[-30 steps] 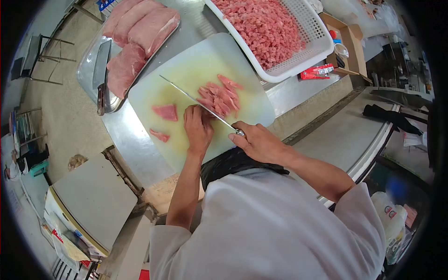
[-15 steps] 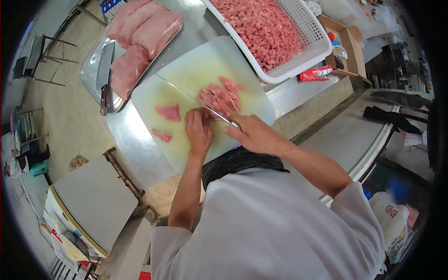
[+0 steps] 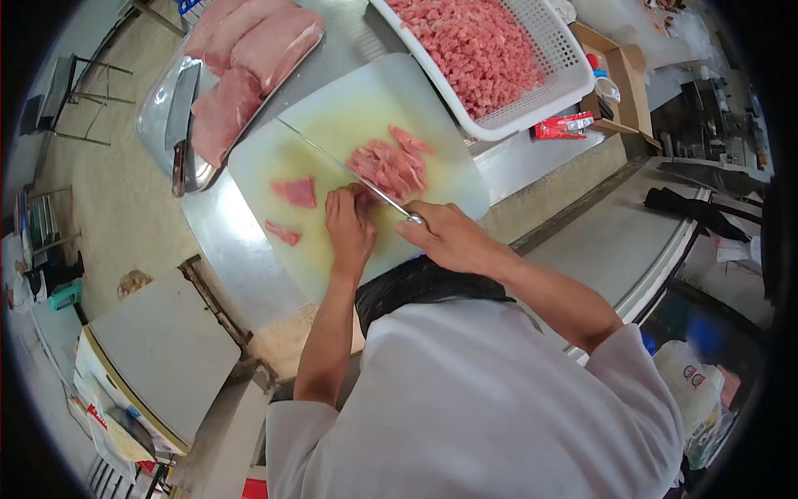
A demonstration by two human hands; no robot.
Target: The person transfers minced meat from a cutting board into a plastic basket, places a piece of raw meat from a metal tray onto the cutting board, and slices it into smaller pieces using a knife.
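Observation:
On the pale cutting board (image 3: 453,150) my right hand (image 3: 449,237) grips the handle of a long knife (image 3: 332,160). The blade runs away toward the upper left, edge-on to the camera. My left hand (image 3: 349,226) has its fingers curled down against a piece of meat (image 3: 371,200) beside the blade, mostly hidden by the hand and knife. Beyond the blade lies a pile of cut meat strips (image 3: 388,166). To the left of my left hand rest a flat meat slice (image 3: 297,192) and a smaller scrap of meat (image 3: 283,233).
A metal tray (image 3: 151,129) at the upper left carries large meat slabs (image 3: 258,46) and a second knife (image 3: 180,125). A white basket (image 3: 561,79) of diced meat (image 3: 474,54) stands at the back right. Near it are a red packet (image 3: 563,126) and an open cardboard box (image 3: 628,79).
The view has shifted slightly. The knife's far end has swung a little up and away, while both hands stay at nearly the same place.

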